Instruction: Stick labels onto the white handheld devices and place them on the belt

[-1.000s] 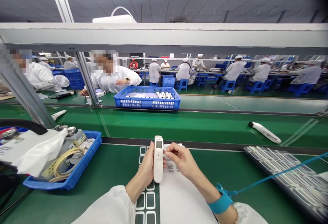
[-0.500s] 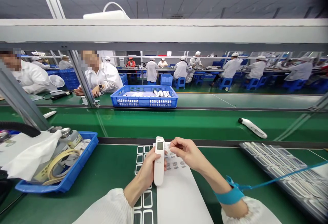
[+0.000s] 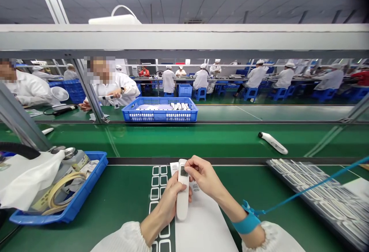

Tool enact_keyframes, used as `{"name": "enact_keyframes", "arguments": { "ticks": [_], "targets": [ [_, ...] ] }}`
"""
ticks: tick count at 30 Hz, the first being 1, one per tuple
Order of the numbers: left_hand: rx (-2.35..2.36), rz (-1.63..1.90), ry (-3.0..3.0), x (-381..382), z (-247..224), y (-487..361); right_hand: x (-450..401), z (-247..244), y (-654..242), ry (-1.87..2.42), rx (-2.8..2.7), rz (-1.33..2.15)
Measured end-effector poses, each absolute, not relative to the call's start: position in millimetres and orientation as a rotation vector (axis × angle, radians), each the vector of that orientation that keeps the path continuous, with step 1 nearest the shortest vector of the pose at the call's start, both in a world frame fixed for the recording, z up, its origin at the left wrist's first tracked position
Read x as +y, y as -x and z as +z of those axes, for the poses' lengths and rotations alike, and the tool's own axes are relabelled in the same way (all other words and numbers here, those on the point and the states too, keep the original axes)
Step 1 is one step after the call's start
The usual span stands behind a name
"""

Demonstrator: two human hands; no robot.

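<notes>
My left hand is wrapped round a white handheld infrared thermometer, its small grey display facing up and its thumb side on the body. At the top of the display, my right hand pinches thumb and forefinger together, touching the edge of the screen; anything between those fingertips is too small to make out. Under the thermometer lies a white paper sheet with rows of small printed text near its far end. Beside it on the left is a strip of white-outlined rounded frames. A blue wrist strap circles my right wrist.
A blue tray with tape rolls and bottles stands left. Stacked framed sheets lie right. Another thermometer rests on the green conveyor belt. Beyond is a blue crate; a co-worker sits across.
My right fingers have moved from beside the thermometer onto the top of its display. The thermometer has shifted slightly nearer. Across the line, a co-worker's hand has risen with a white object.
</notes>
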State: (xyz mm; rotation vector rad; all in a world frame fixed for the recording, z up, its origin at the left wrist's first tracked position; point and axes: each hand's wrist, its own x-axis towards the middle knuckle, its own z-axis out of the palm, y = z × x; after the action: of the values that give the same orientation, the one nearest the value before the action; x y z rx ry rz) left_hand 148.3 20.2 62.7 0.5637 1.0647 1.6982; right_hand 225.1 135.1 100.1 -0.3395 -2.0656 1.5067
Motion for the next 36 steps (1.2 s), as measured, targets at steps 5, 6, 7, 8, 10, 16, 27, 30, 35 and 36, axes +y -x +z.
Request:
{"name": "enact_keyframes", "arguments": {
  "ticks": [5,6,7,8,10,16,27,30,35,36],
  "targets": [
    [1.058,1.693,-0.536,20.5,61.8,-148.7,135.0,96.8,-223.6,0.358,-2.028,1.557],
    [1.056,1.695,-0.524,20.4,62.0,-149.0,135.0,96.4,-223.4,0.357,-2.025,1.56],
    [1.056,1.696,-0.512,20.3,62.3,-149.2,135.0,96.2,-223.4,0.354,-2.026,1.556],
    [1.06,1.695,-0.502,20.1,62.6,-149.4,135.0,96.0,-223.4,0.349,-2.031,1.549],
    [1.072,1.687,-0.489,19.8,63.2,-149.6,135.2,95.7,-223.5,0.34,-2.04,1.532],
    [1.078,1.691,-0.493,19.7,62.1,-149.9,135.4,93.8,-223.1,0.351,-2.043,1.524],
    [1.078,1.694,-0.466,20.5,63.3,-150.5,135.8,91.3,-222.9,0.355,-2.058,1.513],
    [1.078,1.691,-0.462,20.9,63.6,-150.2,135.3,90.8,-222.8,0.352,-2.06,1.501],
    [1.094,1.694,-0.443,21.0,62.6,-150.9,135.7,90.0,-223.2,0.335,-2.073,1.48],
    [1.096,1.695,-0.44,20.8,62.7,-151.2,135.9,89.7,-223.2,0.331,-2.078,1.472]
  ]
}}
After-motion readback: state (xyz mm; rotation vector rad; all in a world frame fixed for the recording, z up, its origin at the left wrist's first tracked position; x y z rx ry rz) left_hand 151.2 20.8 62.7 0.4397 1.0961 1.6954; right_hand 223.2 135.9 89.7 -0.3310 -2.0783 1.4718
